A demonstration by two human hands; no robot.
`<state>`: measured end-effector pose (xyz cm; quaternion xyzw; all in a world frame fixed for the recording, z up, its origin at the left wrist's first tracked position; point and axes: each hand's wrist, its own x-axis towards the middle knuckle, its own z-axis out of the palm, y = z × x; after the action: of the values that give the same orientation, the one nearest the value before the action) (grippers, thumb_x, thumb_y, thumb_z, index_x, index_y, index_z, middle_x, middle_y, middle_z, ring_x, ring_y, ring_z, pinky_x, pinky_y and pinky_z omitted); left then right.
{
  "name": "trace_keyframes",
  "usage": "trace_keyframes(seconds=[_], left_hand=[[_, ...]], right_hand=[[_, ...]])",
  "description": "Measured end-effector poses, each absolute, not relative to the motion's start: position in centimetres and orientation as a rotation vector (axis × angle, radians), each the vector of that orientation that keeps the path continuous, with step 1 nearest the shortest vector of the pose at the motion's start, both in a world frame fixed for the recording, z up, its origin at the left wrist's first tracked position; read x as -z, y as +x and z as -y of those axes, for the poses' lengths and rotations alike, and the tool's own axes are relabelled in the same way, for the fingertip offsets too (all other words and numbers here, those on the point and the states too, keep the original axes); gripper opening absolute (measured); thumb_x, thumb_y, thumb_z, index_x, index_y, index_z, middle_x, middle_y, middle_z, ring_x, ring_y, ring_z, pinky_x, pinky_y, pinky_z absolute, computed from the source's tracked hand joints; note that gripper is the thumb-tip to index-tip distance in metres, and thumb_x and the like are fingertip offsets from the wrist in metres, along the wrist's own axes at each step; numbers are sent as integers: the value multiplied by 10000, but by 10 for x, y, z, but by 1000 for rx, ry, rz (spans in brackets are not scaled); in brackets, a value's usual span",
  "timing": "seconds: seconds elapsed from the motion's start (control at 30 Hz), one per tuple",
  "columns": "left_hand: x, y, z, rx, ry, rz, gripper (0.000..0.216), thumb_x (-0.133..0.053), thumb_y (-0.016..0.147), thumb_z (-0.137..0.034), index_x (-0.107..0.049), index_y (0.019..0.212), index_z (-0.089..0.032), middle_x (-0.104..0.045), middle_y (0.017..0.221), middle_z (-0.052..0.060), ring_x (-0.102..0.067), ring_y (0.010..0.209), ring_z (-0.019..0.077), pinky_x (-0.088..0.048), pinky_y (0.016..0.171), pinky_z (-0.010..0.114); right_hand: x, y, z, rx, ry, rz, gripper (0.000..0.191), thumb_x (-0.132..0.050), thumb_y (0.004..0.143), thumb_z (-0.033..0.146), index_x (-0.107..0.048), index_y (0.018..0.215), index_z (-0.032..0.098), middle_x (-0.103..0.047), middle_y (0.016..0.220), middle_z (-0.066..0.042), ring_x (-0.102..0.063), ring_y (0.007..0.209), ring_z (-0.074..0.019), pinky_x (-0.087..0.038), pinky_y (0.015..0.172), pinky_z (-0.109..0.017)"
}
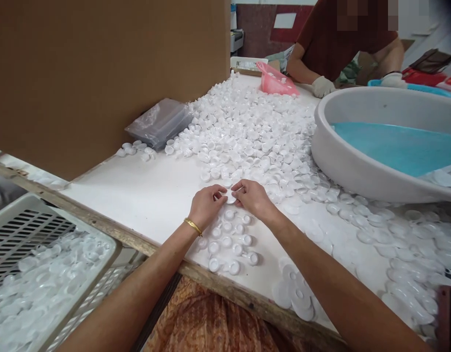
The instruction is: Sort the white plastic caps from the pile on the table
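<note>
My left hand and my right hand meet over the white table, both pinched on one small white plastic cap held between their fingertips. A gold bangle sits on my left wrist. Under my wrists lie several white caps set in loose rows. A big heap of the same caps spreads beyond my hands. Flat clear round lids lie scattered to the right.
A white basin with a blue inside stands at right. A slotted white crate with caps sits at lower left. A cardboard wall, a plastic bag and a pink scoop stand behind. A gloved co-worker leans on the far edge.
</note>
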<state>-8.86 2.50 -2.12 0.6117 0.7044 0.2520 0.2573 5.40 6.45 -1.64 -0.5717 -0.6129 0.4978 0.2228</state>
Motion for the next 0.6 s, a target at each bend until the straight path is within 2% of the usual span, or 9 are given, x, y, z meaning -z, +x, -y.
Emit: trace_keyframes(seconds=[0.17,0.27,0.37,0.43,0.6], left_hand=[[15,-90,-26,-563,1686,-1904,167,-582,713,-260,-635,866,-221,-622,708,-22,-534,651,131,-391,614,254],[7,-86,-32,-538,1825,-1971,166,-565,749,-276,-636,883,-210,-613,770,11,-531,735,163,-405,684,287],[3,-71,-48,-753,2040,-2062,249,-450,845,-283,-615,1018,-210,-592,895,55,-500,891,197,-388,820,336],[5,-59,-61,-822,2151,-2108,312,-391,877,-279,-573,1128,-251,-558,1026,76,-458,989,227,-367,857,374],[20,-50,-80,-593,2376,-2199,404,-362,885,-263,-471,1266,-338,-413,1270,100,-344,1155,286,-295,928,450]], right_hand=[[20,55,-68,-1336,-1577,1729,93,-588,744,93,-593,782,177,-602,645,24,-609,499,-91,-481,502,-189],[18,55,-69,-1353,-1563,1733,91,-582,743,84,-583,769,171,-593,626,21,-608,490,-95,-472,478,-182],[16,55,-68,-1345,-1538,1748,102,-564,740,74,-573,763,172,-610,652,13,-608,493,-93,-473,489,-180],[17,56,-67,-1333,-1525,1762,114,-541,736,63,-560,748,175,-626,677,5,-612,502,-99,-473,492,-182],[24,53,-65,-1318,-1521,1804,149,-522,696,33,-557,683,178,-654,681,-21,-636,570,-147,-481,524,-215]])
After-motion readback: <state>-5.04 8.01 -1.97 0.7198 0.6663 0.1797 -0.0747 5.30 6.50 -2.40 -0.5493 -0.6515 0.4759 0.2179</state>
